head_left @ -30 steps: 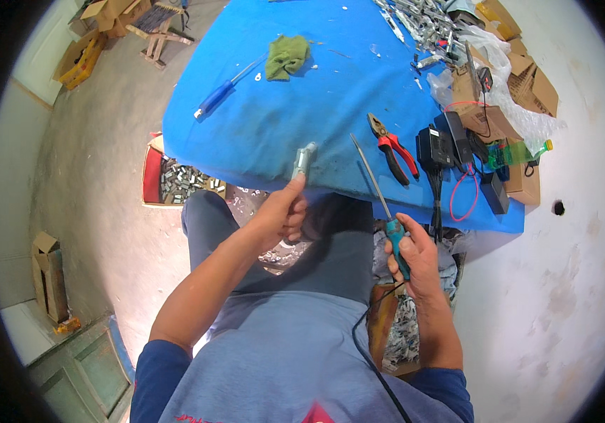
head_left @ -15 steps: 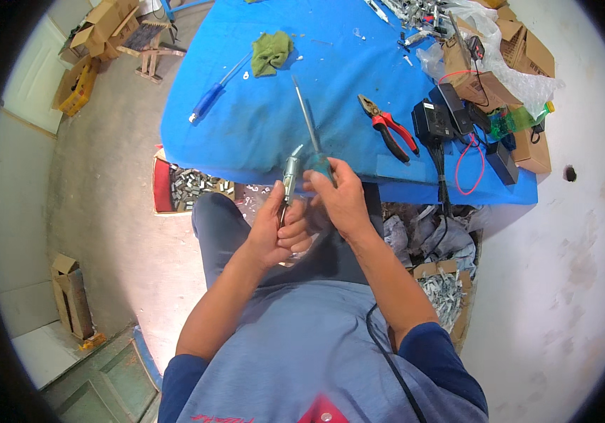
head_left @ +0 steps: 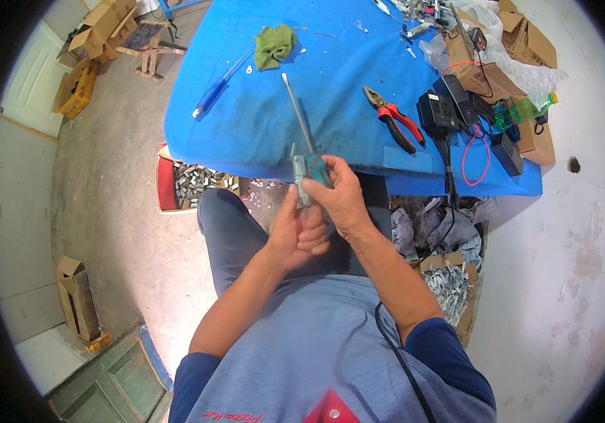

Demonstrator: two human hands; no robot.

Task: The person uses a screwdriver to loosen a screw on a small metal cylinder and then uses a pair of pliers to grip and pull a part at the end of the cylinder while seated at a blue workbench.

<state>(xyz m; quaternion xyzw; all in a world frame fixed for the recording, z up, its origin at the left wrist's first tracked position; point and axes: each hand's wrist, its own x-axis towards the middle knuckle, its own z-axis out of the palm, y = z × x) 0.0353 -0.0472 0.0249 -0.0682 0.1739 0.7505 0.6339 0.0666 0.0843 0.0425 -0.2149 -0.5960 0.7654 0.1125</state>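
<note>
R hand (head_left: 343,197) shifts to my metal part (head_left: 299,170) | grips s'driver (head_left: 316,169) tip-away, prob. for safety | L hand (head_left: 297,233) clamps part, likely steadying

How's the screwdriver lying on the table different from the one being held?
The lying screwdriver has a blue handle; the held screwdriver has a teal one. The lying screwdriver rests on the blue table; the held screwdriver is gripped in the right hand. Both have long, thin metal shafts.
</note>
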